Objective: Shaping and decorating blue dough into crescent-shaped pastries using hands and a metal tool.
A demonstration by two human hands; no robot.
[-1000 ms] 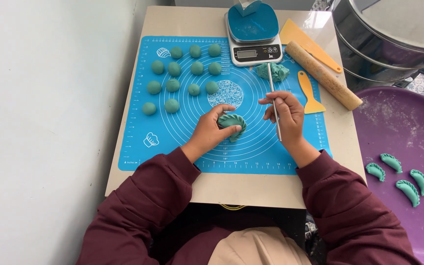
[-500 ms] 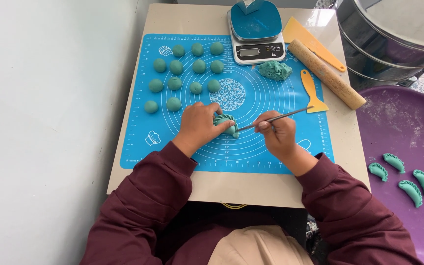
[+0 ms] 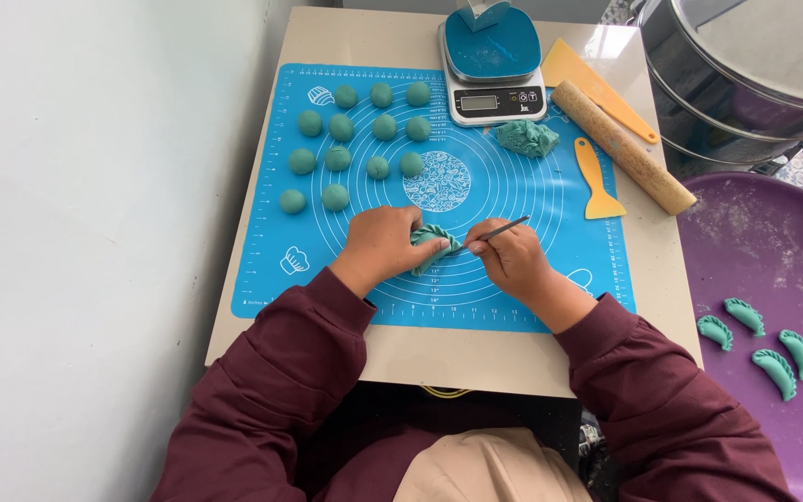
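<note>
Both hands meet over the blue mat [image 3: 532, 200]. Left hand [image 3: 381, 244] grips a green dumpling [image 3: 431, 240]; right hand [image 3: 511, 256] pinches a thin stick [image 3: 504, 229], seemingly touching the dumpling's edge.

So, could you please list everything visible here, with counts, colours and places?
Silicone baking mat: one, blue, on the beige table.
Round dough balls: eleven, teal, mat's upper left.
Loose dough lump: one, teal, below the scale.
Kitchen scale: one, white with blue top, far edge.
Wooden rolling pin: one, tan, right of mat.
Plastic scrapers: two, orange, beside the pin.
Finished dumplings: four, teal, on purple tray.
Metal steamer: one, top right.
Left hand: holds pleated teal dumpling.
Right hand: holds thin metal stick.
</note>
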